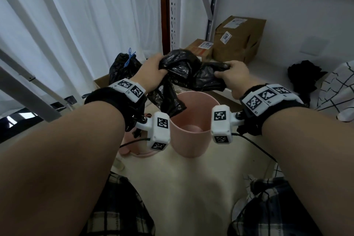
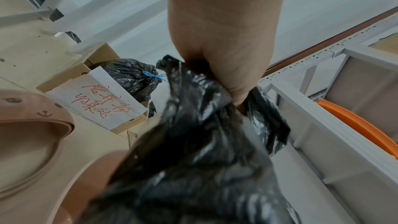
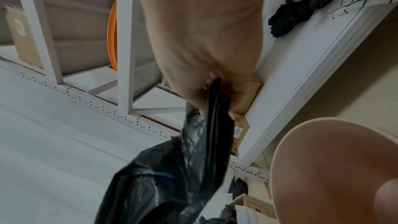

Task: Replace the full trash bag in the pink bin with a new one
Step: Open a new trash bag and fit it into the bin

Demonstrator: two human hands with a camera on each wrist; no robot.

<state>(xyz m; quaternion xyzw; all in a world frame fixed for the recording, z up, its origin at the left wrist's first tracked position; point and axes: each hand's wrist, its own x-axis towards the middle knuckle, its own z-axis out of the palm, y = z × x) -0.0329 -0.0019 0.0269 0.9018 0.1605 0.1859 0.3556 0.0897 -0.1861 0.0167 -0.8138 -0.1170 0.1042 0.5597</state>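
New bag held above the pink bin

Your left hand (image 1: 151, 72) and right hand (image 1: 234, 76) each grip the crumpled black bag (image 1: 188, 74) (fingers curled tight) over the pink bin (image 1: 188, 140), which stands unlined.

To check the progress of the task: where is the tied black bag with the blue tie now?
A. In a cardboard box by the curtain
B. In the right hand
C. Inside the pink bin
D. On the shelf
A: the tied black bag sits in the cardboard box by the curtain, while the pink bin stands empty.

The pale floor (image 1: 183, 188) carries the pink bin (image 1: 188, 138), its lid (image 1: 134, 151) and a cardboard box (image 2: 64, 81).
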